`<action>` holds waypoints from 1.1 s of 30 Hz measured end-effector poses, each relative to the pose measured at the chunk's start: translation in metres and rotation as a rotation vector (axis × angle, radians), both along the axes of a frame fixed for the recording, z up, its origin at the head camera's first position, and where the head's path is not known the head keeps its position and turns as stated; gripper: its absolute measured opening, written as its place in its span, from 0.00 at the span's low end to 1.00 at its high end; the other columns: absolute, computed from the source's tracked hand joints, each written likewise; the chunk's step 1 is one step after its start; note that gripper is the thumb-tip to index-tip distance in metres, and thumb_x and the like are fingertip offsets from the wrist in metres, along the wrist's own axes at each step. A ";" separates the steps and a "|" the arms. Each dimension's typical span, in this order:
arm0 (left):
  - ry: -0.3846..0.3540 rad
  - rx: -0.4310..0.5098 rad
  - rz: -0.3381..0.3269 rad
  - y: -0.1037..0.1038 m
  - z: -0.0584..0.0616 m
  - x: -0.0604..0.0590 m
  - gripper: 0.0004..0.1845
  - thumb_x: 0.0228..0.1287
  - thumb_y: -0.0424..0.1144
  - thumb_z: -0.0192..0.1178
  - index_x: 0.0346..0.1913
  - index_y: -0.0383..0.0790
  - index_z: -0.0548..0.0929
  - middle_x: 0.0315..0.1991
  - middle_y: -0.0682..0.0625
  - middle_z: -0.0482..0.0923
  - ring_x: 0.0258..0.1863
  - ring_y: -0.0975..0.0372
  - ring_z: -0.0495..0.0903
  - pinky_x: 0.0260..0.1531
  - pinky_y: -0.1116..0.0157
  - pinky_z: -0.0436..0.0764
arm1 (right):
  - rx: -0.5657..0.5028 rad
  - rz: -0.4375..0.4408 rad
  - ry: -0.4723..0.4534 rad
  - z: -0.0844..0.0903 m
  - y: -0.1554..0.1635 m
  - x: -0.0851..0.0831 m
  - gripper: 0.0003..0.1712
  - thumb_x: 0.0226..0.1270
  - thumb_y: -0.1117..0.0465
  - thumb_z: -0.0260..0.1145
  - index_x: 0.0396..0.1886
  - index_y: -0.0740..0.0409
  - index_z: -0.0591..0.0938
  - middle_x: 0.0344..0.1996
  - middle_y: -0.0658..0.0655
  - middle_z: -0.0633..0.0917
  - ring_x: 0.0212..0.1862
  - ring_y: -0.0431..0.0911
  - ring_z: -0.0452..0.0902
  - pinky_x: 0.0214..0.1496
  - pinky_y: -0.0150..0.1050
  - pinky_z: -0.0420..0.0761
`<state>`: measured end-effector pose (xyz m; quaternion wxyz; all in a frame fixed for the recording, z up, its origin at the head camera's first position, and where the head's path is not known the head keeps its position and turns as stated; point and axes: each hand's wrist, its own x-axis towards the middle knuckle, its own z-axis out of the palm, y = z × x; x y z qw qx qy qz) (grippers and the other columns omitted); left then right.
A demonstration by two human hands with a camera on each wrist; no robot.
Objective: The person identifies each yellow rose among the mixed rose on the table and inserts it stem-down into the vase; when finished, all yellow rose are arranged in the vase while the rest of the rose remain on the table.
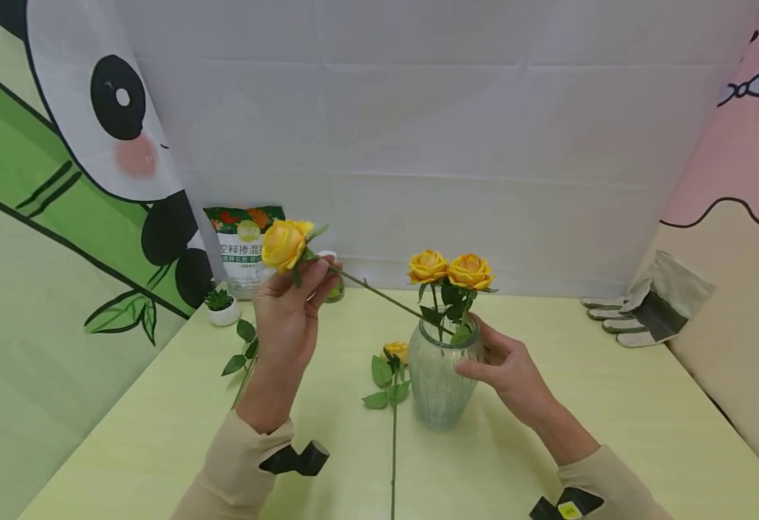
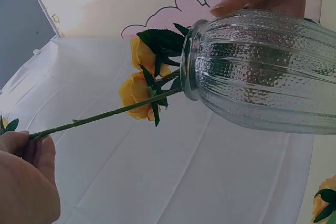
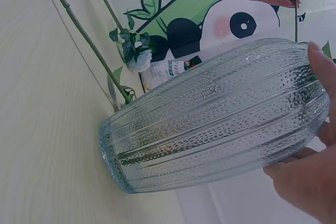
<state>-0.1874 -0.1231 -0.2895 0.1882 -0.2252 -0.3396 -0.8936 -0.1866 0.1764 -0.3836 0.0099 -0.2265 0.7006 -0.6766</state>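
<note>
Yellow rose going in ribbed clear glass vase (image 1: 440, 383)

Left hand (image 1: 288, 318) pinching long-stemmed yellow rose (image 1: 284, 244) at 9 o'clock; right hand (image 1: 509, 368) w/ fingers curled round vase neck, 3 o'clock, 2 yellow blooms (image 1: 449, 271) inside.

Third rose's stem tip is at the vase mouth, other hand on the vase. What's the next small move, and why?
Probably tip the rose upright and slide its stem down into the vase. The left hand pinches it just below the bloom, the stem slants to the rim, and the right hand steadies the glass.
</note>
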 end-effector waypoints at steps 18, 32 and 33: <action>-0.059 -0.082 -0.014 0.036 -0.014 -0.026 0.13 0.68 0.20 0.58 0.34 0.37 0.88 0.36 0.44 0.87 0.39 0.55 0.88 0.45 0.55 0.86 | -0.015 0.018 0.017 -0.001 0.000 -0.001 0.48 0.64 0.68 0.71 0.79 0.62 0.56 0.76 0.61 0.61 0.71 0.51 0.65 0.64 0.34 0.75; -0.090 -0.152 -0.096 0.050 -0.026 -0.035 0.16 0.69 0.19 0.56 0.37 0.41 0.90 0.36 0.47 0.88 0.40 0.56 0.87 0.45 0.56 0.86 | -0.017 0.013 0.005 0.001 -0.002 0.001 0.50 0.63 0.66 0.73 0.79 0.62 0.56 0.76 0.58 0.62 0.73 0.54 0.61 0.64 0.32 0.73; -0.096 -0.166 -0.104 0.051 -0.026 -0.036 0.17 0.69 0.19 0.56 0.36 0.42 0.90 0.36 0.47 0.88 0.40 0.57 0.87 0.45 0.56 0.86 | -0.017 0.011 0.004 0.001 -0.002 0.001 0.50 0.63 0.67 0.73 0.79 0.62 0.56 0.76 0.59 0.62 0.73 0.54 0.61 0.64 0.32 0.74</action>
